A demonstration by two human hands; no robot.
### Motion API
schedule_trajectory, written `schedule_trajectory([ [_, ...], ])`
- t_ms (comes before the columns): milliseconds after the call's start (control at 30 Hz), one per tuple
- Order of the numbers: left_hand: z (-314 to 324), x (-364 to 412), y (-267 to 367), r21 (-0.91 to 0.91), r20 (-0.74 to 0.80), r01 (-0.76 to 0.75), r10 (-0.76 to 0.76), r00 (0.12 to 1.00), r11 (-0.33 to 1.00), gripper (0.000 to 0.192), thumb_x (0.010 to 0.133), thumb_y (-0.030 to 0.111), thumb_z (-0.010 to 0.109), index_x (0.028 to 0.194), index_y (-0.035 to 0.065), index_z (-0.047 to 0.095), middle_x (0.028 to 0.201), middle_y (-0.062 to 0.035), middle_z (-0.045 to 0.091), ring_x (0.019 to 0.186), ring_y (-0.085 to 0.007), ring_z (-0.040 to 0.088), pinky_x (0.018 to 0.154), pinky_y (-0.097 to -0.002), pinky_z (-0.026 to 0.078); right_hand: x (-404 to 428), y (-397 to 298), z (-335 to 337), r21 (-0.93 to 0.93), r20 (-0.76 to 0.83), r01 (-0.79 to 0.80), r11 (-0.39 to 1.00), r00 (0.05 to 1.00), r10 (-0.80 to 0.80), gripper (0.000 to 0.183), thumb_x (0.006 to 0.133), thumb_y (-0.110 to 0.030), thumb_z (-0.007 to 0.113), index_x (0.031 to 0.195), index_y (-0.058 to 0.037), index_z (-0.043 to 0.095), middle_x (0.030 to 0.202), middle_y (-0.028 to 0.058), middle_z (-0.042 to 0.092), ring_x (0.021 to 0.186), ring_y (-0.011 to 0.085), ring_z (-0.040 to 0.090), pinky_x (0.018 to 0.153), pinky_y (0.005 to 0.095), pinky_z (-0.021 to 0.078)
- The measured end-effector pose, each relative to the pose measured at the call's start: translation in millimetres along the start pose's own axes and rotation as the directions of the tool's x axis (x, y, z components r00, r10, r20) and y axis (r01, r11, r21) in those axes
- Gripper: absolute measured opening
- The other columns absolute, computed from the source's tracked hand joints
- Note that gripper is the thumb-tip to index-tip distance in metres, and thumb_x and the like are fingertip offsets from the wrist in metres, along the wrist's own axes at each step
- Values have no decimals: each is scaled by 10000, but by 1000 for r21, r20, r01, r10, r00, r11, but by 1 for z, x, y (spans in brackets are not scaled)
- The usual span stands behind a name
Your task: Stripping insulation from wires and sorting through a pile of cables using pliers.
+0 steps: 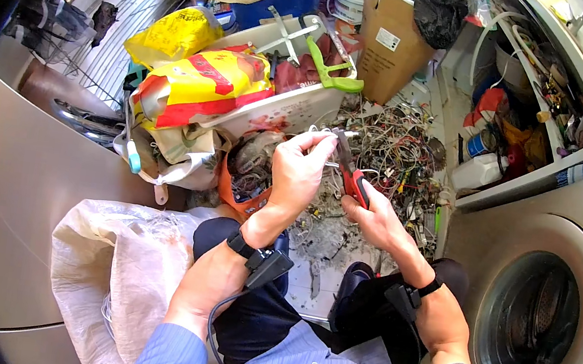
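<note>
My left hand (302, 164) pinches a white cable (316, 128) between thumb and fingertips. In my right hand (381, 216) is a hand tool with red-and-black grips, pliers or cutters (351, 170), its metal jaws up against the cable beside my left fingertips. A short white end of the cable sticks out past the jaws to the right. Whether the jaws are closed on it is too small to tell. Beneath both hands, a tangled heap of scrap wires (401, 147) covers the floor.
An orange container (238, 191) with scrap stands left of the heap. Behind it, a white bin (290, 107) holds bags and a green-handled hacksaw (333, 74). A cardboard box (392, 46) stands at the back. A woven sack (88, 260) lies at left, a washing machine (527, 318) at right.
</note>
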State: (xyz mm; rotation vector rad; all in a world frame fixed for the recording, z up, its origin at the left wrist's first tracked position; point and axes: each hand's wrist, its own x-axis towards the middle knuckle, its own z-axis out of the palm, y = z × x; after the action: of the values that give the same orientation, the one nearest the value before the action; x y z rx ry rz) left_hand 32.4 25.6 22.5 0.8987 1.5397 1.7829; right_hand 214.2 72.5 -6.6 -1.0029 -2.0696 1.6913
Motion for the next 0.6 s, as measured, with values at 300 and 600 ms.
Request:
schedule_trajectory([
  [300,5,-6,-6,84,88,-28,21,996,996,205,946,139,708,1038,-35,764,869,-7,752,788,-50,624,716,-242,509,0,7,-7,293,149,-162,942,981,122,503,1049,-274,585,1496,-73,472,1366,69,584,1212,198,603,884,444,602],
  [600,-3,0,1,358,149,13,-70,986,934,235,934,188,716,1026,-21,770,835,-10,740,767,-60,620,720,-253,505,4,25,-12,-31,43,2,1000,999,-1,478,976,-309,675,1332,-23,536,982,83,604,899,174,560,827,354,512],
])
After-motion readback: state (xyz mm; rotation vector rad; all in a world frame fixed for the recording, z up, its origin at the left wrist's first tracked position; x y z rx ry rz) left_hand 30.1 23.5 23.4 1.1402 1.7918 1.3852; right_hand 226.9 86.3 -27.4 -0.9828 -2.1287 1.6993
